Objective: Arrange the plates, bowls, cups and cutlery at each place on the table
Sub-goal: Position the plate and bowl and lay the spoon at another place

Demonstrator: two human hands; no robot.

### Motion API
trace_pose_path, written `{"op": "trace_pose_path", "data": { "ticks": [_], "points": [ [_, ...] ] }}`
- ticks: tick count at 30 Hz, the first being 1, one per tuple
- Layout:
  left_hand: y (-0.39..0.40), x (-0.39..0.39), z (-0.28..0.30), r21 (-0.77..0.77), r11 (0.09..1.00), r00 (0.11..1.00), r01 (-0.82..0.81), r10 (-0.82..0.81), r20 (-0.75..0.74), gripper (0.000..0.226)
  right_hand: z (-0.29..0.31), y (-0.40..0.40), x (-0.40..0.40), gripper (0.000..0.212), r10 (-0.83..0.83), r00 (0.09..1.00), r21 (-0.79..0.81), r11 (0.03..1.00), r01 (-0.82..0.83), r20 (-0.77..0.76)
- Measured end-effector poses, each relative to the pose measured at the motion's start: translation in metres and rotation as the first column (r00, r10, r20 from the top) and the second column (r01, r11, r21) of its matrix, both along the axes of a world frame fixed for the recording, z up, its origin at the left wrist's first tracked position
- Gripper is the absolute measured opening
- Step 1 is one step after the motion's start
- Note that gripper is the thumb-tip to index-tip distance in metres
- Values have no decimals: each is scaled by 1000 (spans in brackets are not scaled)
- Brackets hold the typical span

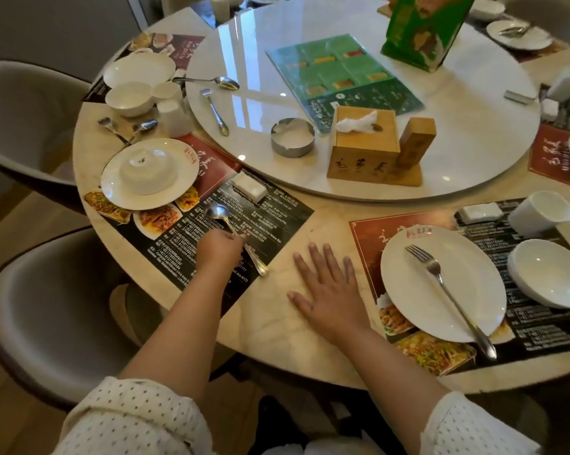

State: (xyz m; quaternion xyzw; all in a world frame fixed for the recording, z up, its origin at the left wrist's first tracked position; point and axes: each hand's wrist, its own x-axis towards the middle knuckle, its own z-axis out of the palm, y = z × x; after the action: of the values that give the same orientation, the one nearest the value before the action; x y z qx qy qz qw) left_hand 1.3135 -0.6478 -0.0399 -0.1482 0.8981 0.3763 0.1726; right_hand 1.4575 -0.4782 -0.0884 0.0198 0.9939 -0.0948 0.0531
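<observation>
A spoon [226, 224] is gripped by the left hand [218, 247] above the dark placemat [244, 224] at the near-left place; the middle of its handle is hidden under the curled fingers, while the bowl end is seen beyond the hand and the handle tip near the placemat's edge. Whether the spoon is lifted or lying on the mat cannot be told. The right hand [326, 290] is laid flat on the bare table [277, 323] between two places, with fingers straight and spread, holding nothing.

On the same placemat one plate [145, 178] is seen with one bowl [149, 172] turned upside down on it, and one white packet [249, 188] lies just beside the turntable [441, 133]. Beyond that plate, two pieces of cutlery [126, 131] lie crossed on the table; their handles are partly hidden by the plate rim.

At the near-right place one plate [441, 284] is seen with one fork [447, 290] lying across it, one empty bowl [546, 274], partly cut off by the frame edge, one cup [539, 213] and one white rest [479, 213].

At the far-left place one plate [139, 68], one bowl [129, 98] and two cups [173, 106] are grouped together. Two spoons [216, 96] lie on the turntable's left part. At the upper right, a further plate [520, 36] holds cutlery too blurred to count. The printing on the placemats cannot be read.
</observation>
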Motion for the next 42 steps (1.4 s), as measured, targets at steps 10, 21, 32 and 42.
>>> {"op": "trace_pose_path", "data": {
  "ticks": [10,21,32,42],
  "points": [
    [61,71,22,319,886,941,336,-325,-89,13,52,23,20,10,-451,875,-824,420,381,175],
    [178,147,17,306,796,844,523,-533,-56,12,64,129,121,11,-686,719,-356,703,615,-112],
    [203,175,9,110,832,839,545,-538,-85,13,46,174,156,17,-670,732,-413,706,575,-126],
    [207,183,6,-77,814,801,575,-580,-151,13,48,176,158,18,-654,751,-452,699,554,-90]
  ]
}}
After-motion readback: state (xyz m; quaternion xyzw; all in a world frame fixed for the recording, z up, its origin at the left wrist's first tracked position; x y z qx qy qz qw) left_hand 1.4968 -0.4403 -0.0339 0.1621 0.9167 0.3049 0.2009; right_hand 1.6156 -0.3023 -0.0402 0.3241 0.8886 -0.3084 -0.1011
